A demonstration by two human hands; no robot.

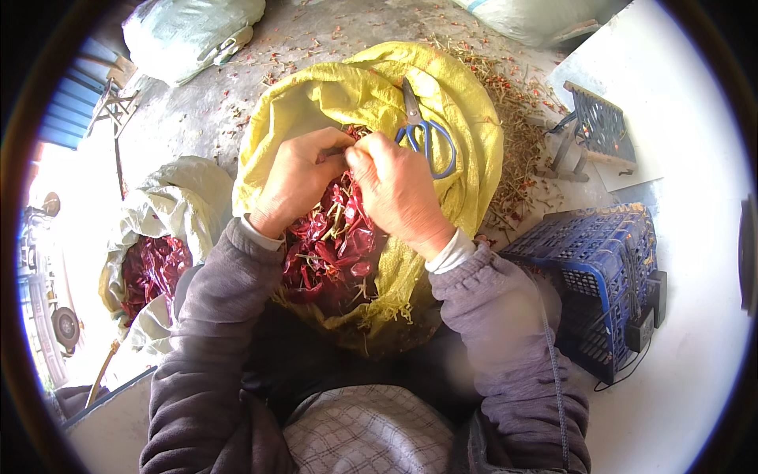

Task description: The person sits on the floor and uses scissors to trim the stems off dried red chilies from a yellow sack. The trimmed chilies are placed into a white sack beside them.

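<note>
An open yellow woven sack (474,136) stands before me, its rim rolled outward. Dried red chili peppers (334,249) with pale stems fill its near part. Above them, my left hand (302,178) pinches a dark red chili, mostly hidden by the fingers. My right hand (400,189) meets it fingertip to fingertip, thumb and forefinger pinched at the same chili; the exact contact is hidden. Scissors (426,133) with blue handles lie on the sack's folded rim, just beyond my right hand, blades pointing away.
At left stands a pale sack (195,207) of dried red chilies (155,269). Blue plastic crate (592,243) at right, with black adapters and cables. Behind it is a small low stool (601,127). Stems and chili bits (521,154) litter the concrete floor. Full white sacks (189,35) lie farther off.
</note>
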